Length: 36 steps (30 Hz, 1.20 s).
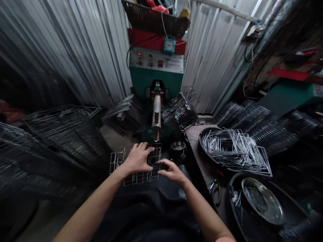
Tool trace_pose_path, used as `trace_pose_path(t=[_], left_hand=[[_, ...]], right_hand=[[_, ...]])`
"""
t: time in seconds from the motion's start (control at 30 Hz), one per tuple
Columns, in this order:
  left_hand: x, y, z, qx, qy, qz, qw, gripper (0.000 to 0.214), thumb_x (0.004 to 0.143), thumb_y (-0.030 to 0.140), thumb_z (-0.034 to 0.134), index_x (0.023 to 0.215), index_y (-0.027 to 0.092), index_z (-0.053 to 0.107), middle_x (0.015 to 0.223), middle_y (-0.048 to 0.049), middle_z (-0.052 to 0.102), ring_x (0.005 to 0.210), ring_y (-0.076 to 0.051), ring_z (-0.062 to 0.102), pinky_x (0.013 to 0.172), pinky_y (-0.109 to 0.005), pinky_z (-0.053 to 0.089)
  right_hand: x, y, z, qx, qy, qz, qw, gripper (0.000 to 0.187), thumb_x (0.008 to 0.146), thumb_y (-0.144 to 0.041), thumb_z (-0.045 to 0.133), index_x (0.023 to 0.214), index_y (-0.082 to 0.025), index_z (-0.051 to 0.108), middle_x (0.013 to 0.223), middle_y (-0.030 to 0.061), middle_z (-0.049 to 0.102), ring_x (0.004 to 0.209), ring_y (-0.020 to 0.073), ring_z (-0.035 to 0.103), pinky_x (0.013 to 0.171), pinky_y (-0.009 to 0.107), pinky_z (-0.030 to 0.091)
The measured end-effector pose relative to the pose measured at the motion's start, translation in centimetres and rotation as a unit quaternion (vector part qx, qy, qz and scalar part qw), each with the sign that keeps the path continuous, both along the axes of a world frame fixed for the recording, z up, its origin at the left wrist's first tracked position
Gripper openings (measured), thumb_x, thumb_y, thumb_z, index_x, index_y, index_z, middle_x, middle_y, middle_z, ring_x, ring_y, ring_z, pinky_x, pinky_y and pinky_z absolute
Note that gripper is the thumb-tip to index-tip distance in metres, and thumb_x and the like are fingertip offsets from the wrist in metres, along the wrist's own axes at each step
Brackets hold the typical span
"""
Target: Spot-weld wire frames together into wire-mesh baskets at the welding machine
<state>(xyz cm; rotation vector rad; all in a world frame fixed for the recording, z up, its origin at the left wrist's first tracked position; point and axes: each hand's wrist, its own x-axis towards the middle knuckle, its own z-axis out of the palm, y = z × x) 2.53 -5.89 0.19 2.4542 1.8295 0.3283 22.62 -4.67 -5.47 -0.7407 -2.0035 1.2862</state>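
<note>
A small wire grid rack lies flat under the tip of a green welding machine, whose metal electrode arm points down at the rack's far edge. My left hand rests on top of the rack, fingers curled over its wires near the electrode. My right hand holds the rack's right near corner, fingers bent and pinching the wire.
Stacks of finished wire racks pile up at left and beside the machine. A black basin of bent wire frames sits at right, a steel bowl nearer, a small dark cup by the machine. Corrugated metal walls stand behind.
</note>
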Motion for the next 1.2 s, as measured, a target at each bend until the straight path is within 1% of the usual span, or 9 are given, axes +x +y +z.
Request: trace_pose_path(t=[0.07,0.13,0.23,0.33,0.5,0.6,0.73,0.97,1.2], left_hand=[[0.1,0.2,-0.3,-0.008,0.013,0.0,1.0,0.079,0.049,0.044,0.074,0.12,0.016,0.054,0.126,-0.0189,0.047,0.117,-0.036,0.041,0.1,-0.048,0.029],[0.1,0.4,-0.7,-0.015,0.025,-0.005,1.0,0.08,0.05,0.044,0.073,0.121,0.016,0.054,0.127,-0.0203,0.046,0.118,-0.036,0.041,0.1,-0.048,0.028],[-0.2,0.7,-1.4,-0.017,0.031,-0.009,0.999,0.079,0.05,0.042,0.073,0.122,0.018,0.053,0.128,-0.0191,0.046,0.119,-0.037,0.04,0.101,-0.049,0.027],[-0.7,0.9,-2.1,-0.009,0.022,-0.002,1.0,0.078,0.05,0.043,0.073,0.122,0.019,0.053,0.13,-0.0177,0.046,0.121,-0.038,0.039,0.102,-0.05,0.027],[-1.6,0.9,-2.6,-0.009,0.018,-0.007,1.0,0.078,0.053,0.044,0.071,0.124,0.017,0.052,0.132,-0.0203,0.043,0.123,-0.038,0.037,0.103,-0.049,0.026],[-1.9,1.1,-2.4,-0.001,0.026,-0.013,1.0,0.077,0.054,0.042,0.071,0.125,0.018,0.051,0.134,-0.0194,0.042,0.125,-0.037,0.036,0.103,-0.049,0.026],[-2.2,1.9,-2.1,0.014,0.032,-0.016,0.999,0.074,0.055,0.042,0.07,0.123,0.017,0.052,0.131,-0.0188,0.044,0.122,-0.036,0.039,0.102,-0.048,0.028],[-2.6,3.3,-2.0,0.036,0.019,-0.001,0.999,0.073,0.055,0.044,0.069,0.121,0.017,0.053,0.123,-0.0161,0.049,0.114,-0.032,0.044,0.097,-0.044,0.034],[-2.2,3.7,-2.0,0.022,0.018,0.006,1.0,0.072,0.055,0.045,0.069,0.12,0.018,0.053,0.12,-0.0148,0.05,0.112,-0.032,0.045,0.095,-0.043,0.035]], right_hand=[[0.0,0.4,-0.5,0.066,-0.026,-0.003,0.997,0.028,0.075,-0.025,0.065,0.101,-0.017,0.064,0.095,0.0045,0.064,0.089,0.0162,0.059,0.079,0.029,0.047],[-0.3,0.9,-1.2,0.111,-0.051,-0.014,0.992,0.023,0.076,-0.021,0.064,0.099,-0.018,0.064,0.093,0.0049,0.065,0.088,0.0159,0.06,0.08,0.028,0.047],[-0.8,1.2,-1.9,0.144,-0.066,-0.03,0.987,0.024,0.078,-0.017,0.062,0.102,-0.019,0.064,0.095,0.005,0.065,0.089,0.0149,0.061,0.08,0.027,0.048],[-1.3,1.2,-2.3,0.186,-0.062,-0.052,0.979,0.021,0.08,-0.015,0.059,0.101,-0.018,0.065,0.095,0.0067,0.065,0.089,0.0149,0.061,0.08,0.026,0.048],[-1.7,1.1,-2.6,0.237,-0.08,-0.071,0.966,0.016,0.082,-0.018,0.059,0.095,-0.02,0.067,0.094,0.006,0.066,0.086,0.0149,0.062,0.078,0.026,0.049],[-2.1,1.5,-2.6,0.251,-0.072,-0.073,0.963,0.015,0.083,-0.02,0.058,0.095,-0.02,0.067,0.093,0.0061,0.065,0.085,0.0147,0.062,0.077,0.026,0.05],[-2.7,2.3,-2.4,0.243,-0.056,-0.07,0.966,0.014,0.083,-0.019,0.057,0.093,-0.019,0.067,0.09,0.0052,0.065,0.084,0.0137,0.062,0.076,0.024,0.05],[-3.1,4.0,-1.4,0.236,-0.049,-0.061,0.969,0.013,0.083,-0.018,0.057,0.09,-0.018,0.068,0.088,0.0051,0.064,0.082,0.013,0.062,0.075,0.023,0.05],[-3.0,4.5,-1.0,0.227,-0.056,-0.053,0.971,0.01,0.083,-0.02,0.058,0.087,-0.019,0.068,0.086,0.004,0.065,0.08,0.0126,0.062,0.073,0.023,0.05]])
